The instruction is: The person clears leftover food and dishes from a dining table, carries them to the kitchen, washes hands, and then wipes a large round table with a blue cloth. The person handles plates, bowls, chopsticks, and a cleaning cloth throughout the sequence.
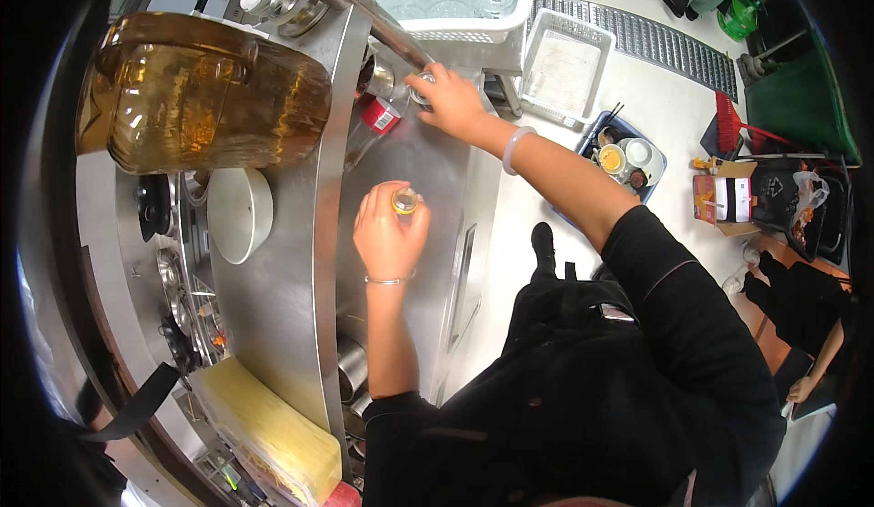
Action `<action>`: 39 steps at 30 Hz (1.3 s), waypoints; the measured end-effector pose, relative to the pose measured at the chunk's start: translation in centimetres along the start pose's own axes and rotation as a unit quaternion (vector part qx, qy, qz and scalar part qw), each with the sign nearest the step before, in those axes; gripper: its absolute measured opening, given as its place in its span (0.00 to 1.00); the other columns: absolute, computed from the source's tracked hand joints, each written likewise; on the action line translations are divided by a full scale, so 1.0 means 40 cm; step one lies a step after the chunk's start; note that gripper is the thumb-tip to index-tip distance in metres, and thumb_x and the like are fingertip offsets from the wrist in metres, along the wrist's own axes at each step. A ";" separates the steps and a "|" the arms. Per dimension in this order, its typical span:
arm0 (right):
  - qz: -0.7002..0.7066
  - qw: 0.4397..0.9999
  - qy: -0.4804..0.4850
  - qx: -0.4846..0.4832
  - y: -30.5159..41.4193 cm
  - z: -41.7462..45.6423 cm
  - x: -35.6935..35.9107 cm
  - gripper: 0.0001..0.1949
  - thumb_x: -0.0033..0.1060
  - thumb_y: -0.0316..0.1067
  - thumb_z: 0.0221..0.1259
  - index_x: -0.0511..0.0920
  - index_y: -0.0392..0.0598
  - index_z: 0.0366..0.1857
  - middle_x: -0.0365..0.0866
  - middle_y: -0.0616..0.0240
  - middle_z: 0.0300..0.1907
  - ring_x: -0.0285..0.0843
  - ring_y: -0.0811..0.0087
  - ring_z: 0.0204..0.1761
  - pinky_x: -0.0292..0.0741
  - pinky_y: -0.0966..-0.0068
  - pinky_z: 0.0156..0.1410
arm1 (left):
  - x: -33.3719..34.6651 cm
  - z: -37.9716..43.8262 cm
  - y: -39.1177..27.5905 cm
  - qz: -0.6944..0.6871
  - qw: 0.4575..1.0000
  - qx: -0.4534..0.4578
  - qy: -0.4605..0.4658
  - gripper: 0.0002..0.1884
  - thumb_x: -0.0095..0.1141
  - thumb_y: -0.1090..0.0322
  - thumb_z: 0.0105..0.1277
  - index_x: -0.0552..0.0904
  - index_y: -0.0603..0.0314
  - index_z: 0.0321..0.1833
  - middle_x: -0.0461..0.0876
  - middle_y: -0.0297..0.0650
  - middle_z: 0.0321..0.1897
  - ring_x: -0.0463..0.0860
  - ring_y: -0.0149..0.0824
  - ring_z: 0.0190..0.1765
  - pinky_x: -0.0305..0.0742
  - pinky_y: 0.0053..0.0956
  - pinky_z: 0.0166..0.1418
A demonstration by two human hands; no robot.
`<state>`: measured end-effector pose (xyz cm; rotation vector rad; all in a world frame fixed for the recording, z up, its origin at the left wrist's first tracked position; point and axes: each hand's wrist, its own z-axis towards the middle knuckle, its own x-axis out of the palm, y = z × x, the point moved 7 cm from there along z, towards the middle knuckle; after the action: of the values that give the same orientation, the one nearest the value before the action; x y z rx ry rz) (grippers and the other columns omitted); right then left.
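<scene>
My left hand (390,230), with a thin metal bracelet at its wrist, is closed around a bottle (405,200) over the steel counter (403,152). The bottle's open mouth and a yellow ring at its neck show; the hand hides most of the rest. Farther along the counter, my right hand (450,101) grips a small clear object (420,89), perhaps a glass or jar, largely covered by the fingers. Left of that hand lies a clear plastic bottle with a red label (380,116). A metal container (376,75) stands just beyond it.
On the raised steel shelf are an amber pitcher (218,97), a white bowl (239,215) and a box of yellow strips (266,425). A white crate of glasses (464,29) stands ahead. Floor: white basket (567,63), blue bin of dishes (655,166). Another person (806,302) is at right.
</scene>
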<state>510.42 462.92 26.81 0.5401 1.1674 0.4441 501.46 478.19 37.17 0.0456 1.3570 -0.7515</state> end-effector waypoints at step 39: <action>-0.246 0.914 0.323 0.017 -0.026 0.023 0.210 0.18 0.58 0.41 0.45 0.78 0.48 0.42 0.72 0.59 0.50 0.70 0.60 0.51 0.79 0.59 0.36 | 0.249 0.099 0.722 -0.308 0.906 -0.288 0.032 0.29 0.47 0.56 0.56 0.64 0.61 0.60 0.67 0.48 0.54 0.73 0.40 0.46 0.72 0.30 0.48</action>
<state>514.11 466.89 20.26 0.0979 1.8894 0.1584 519.77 494.08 18.16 -0.8721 1.6290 -0.8366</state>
